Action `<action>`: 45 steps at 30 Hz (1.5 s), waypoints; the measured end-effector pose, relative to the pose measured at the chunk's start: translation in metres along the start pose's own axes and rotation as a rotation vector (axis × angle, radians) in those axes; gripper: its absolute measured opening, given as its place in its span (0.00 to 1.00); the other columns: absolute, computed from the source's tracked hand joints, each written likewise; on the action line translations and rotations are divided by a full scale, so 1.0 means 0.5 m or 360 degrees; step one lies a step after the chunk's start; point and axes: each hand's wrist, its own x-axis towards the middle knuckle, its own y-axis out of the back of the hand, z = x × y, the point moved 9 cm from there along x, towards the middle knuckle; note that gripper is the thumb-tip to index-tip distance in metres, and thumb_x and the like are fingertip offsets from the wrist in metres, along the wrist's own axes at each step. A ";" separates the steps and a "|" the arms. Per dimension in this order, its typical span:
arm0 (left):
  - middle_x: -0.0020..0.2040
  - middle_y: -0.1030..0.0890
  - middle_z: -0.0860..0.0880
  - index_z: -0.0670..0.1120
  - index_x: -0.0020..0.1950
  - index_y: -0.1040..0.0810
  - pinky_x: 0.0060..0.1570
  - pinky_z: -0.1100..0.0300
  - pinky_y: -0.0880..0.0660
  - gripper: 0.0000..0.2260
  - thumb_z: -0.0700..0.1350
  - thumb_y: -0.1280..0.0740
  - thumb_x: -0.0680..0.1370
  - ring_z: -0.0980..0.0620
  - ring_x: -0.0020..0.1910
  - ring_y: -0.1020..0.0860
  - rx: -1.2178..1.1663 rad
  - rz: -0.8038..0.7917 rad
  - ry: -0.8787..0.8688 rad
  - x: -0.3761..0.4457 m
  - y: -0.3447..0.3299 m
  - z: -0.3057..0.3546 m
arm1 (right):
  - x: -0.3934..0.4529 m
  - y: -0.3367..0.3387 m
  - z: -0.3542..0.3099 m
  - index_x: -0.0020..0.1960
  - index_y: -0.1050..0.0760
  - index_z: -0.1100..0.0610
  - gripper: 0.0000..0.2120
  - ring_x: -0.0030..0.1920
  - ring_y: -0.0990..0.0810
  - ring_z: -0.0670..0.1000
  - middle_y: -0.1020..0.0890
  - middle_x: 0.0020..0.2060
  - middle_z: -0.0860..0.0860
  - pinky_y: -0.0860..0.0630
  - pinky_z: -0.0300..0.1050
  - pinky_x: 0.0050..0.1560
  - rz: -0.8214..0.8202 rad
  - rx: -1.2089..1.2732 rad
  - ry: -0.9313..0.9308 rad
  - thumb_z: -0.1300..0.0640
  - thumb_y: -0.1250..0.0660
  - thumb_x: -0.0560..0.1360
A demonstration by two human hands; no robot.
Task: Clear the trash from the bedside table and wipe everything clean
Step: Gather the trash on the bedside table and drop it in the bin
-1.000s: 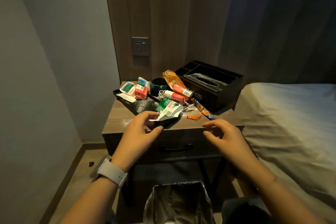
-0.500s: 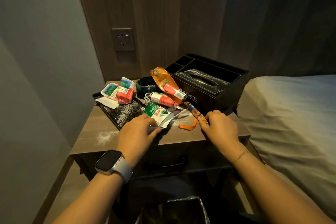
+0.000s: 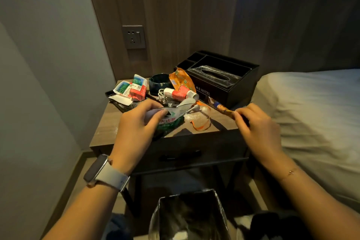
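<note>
Left hand (image 3: pixel 134 130) fingers pinch green wrapper (image 3: pixel 171 121); right hand (image 3: pixel 257 124) fingers grip stick packet (image 3: pixel 222 107), long axis toward 10 o'clock. Bin (image 3: pixel 189 218) at 6 o'clock.

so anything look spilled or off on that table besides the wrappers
Yes. White powder or dust is scattered on the table near its front edge, and more coats the top of the tissue box. It looks like a spill or grime still to wipe.
</note>
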 end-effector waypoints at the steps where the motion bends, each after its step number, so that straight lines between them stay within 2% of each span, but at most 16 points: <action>1: 0.44 0.19 0.62 0.51 0.48 0.21 0.41 0.71 0.25 0.02 0.46 0.33 0.77 0.68 0.49 0.22 -0.0030 -0.0044 0.0017 -0.021 0.003 0.011 | -0.012 0.018 -0.004 0.50 0.19 0.57 0.06 0.36 0.25 0.48 0.22 0.41 0.50 0.33 0.39 0.30 0.0004 0.0042 -0.0001 0.57 0.34 0.77; 5: 0.43 0.20 0.64 0.52 0.45 0.20 0.38 0.71 0.27 0.01 0.46 0.30 0.75 0.67 0.45 0.22 -0.0060 -0.0186 0.0110 -0.122 -0.006 0.006 | -0.073 0.061 -0.011 0.49 0.19 0.56 0.06 0.38 0.24 0.49 0.22 0.40 0.49 0.31 0.40 0.35 -0.0073 0.0270 -0.0038 0.57 0.34 0.77; 8: 0.42 0.20 0.63 0.55 0.45 0.21 0.41 0.68 0.25 0.02 0.49 0.29 0.75 0.67 0.45 0.22 0.0027 -0.0438 0.0283 -0.198 -0.055 -0.050 | -0.124 0.053 -0.019 0.47 0.19 0.52 0.05 0.38 0.24 0.45 0.23 0.39 0.46 0.30 0.40 0.37 -0.0282 0.0358 -0.0046 0.54 0.33 0.77; 10: 0.42 0.20 0.61 0.56 0.45 0.21 0.43 0.66 0.24 0.02 0.50 0.29 0.75 0.68 0.46 0.23 0.0143 -0.0652 0.0382 -0.248 -0.103 -0.101 | -0.156 0.016 -0.025 0.44 0.20 0.47 0.03 0.39 0.24 0.43 0.22 0.38 0.44 0.27 0.42 0.39 -0.0604 0.0343 -0.0118 0.52 0.32 0.76; 13: 0.41 0.19 0.59 0.54 0.44 0.21 0.46 0.58 0.24 0.02 0.51 0.29 0.74 0.65 0.44 0.23 0.0227 -0.0827 0.0446 -0.318 -0.166 -0.176 | -0.220 -0.082 -0.044 0.37 0.23 0.43 0.07 0.39 0.22 0.43 0.20 0.36 0.45 0.24 0.44 0.40 -0.1311 0.0097 -0.0335 0.47 0.32 0.75; 14: 0.41 0.19 0.58 0.54 0.44 0.21 0.46 0.56 0.23 0.03 0.51 0.30 0.74 0.64 0.44 0.22 0.0238 -0.0853 0.0473 -0.339 -0.185 -0.198 | -0.244 -0.115 -0.053 0.38 0.22 0.44 0.07 0.39 0.21 0.44 0.20 0.36 0.45 0.24 0.42 0.39 -0.1500 0.0000 -0.0367 0.47 0.33 0.75; 16: 0.42 0.18 0.56 0.53 0.45 0.22 0.46 0.54 0.23 0.03 0.50 0.31 0.74 0.61 0.44 0.22 0.0310 -0.0882 0.0520 -0.373 -0.218 -0.237 | -0.284 -0.182 -0.072 0.43 0.20 0.49 0.06 0.43 0.20 0.47 0.19 0.40 0.46 0.22 0.43 0.42 -0.1719 -0.0152 -0.0354 0.47 0.33 0.74; 19: 0.44 0.18 0.54 0.53 0.49 0.22 0.48 0.55 0.24 0.04 0.50 0.32 0.75 0.55 0.48 0.21 0.0426 -0.0987 0.0552 -0.414 -0.272 -0.275 | -0.331 -0.271 -0.085 0.50 0.21 0.54 0.09 0.49 0.19 0.54 0.19 0.48 0.52 0.25 0.46 0.43 -0.1817 -0.0266 -0.0309 0.50 0.33 0.74; 22: 0.52 0.20 0.52 0.51 0.58 0.24 0.53 0.56 0.25 0.13 0.52 0.31 0.75 0.53 0.53 0.23 0.0513 -0.1103 0.0566 -0.441 -0.314 -0.295 | -0.371 -0.315 -0.087 0.54 0.23 0.55 0.13 0.53 0.20 0.56 0.20 0.53 0.53 0.27 0.47 0.44 -0.1932 -0.0315 -0.0282 0.49 0.33 0.75; 25: 0.56 0.22 0.52 0.52 0.60 0.24 0.56 0.58 0.27 0.15 0.51 0.30 0.75 0.53 0.57 0.24 0.0544 -0.1001 0.0535 -0.421 -0.312 -0.291 | -0.364 -0.297 -0.076 0.56 0.23 0.53 0.13 0.53 0.21 0.54 0.20 0.54 0.52 0.26 0.46 0.45 -0.1837 -0.0290 -0.0272 0.48 0.35 0.76; 29: 0.55 0.23 0.57 0.53 0.58 0.23 0.57 0.64 0.30 0.12 0.49 0.30 0.75 0.58 0.57 0.25 0.0452 -0.0627 0.0316 -0.323 -0.229 -0.210 | -0.287 -0.189 -0.063 0.60 0.24 0.47 0.14 0.55 0.22 0.48 0.22 0.55 0.46 0.24 0.43 0.51 -0.1359 -0.0004 -0.0300 0.46 0.36 0.76; 33: 0.51 0.22 0.59 0.54 0.55 0.22 0.52 0.64 0.28 0.10 0.46 0.29 0.74 0.62 0.52 0.24 0.0246 -0.0319 0.0119 -0.174 -0.118 -0.101 | -0.167 -0.093 -0.049 0.58 0.21 0.48 0.12 0.51 0.22 0.42 0.20 0.52 0.44 0.25 0.38 0.54 -0.0971 0.0441 -0.0378 0.51 0.31 0.75; 38: 0.54 0.22 0.56 0.50 0.59 0.22 0.54 0.64 0.27 0.11 0.45 0.31 0.77 0.59 0.53 0.25 0.0334 -0.0348 -0.0074 0.029 -0.074 -0.036 | 0.022 -0.080 -0.051 0.56 0.21 0.49 0.10 0.47 0.22 0.43 0.21 0.50 0.46 0.24 0.39 0.48 -0.0693 0.0442 -0.0265 0.53 0.32 0.75; 43: 0.59 0.23 0.52 0.52 0.62 0.24 0.58 0.53 0.28 0.13 0.51 0.34 0.78 0.51 0.60 0.27 0.0684 -0.0382 -0.0212 0.199 -0.118 -0.081 | 0.187 -0.156 -0.059 0.59 0.22 0.53 0.14 0.48 0.23 0.47 0.21 0.52 0.49 0.25 0.42 0.48 -0.0601 0.0163 -0.0108 0.51 0.33 0.76; 45: 0.63 0.26 0.51 0.55 0.65 0.27 0.60 0.49 0.30 0.18 0.55 0.34 0.76 0.48 0.64 0.30 0.0915 -0.0519 -0.0209 0.242 -0.157 -0.121 | 0.222 -0.201 -0.064 0.59 0.22 0.55 0.14 0.50 0.21 0.51 0.21 0.52 0.51 0.23 0.47 0.49 -0.0635 0.0080 -0.0067 0.51 0.34 0.76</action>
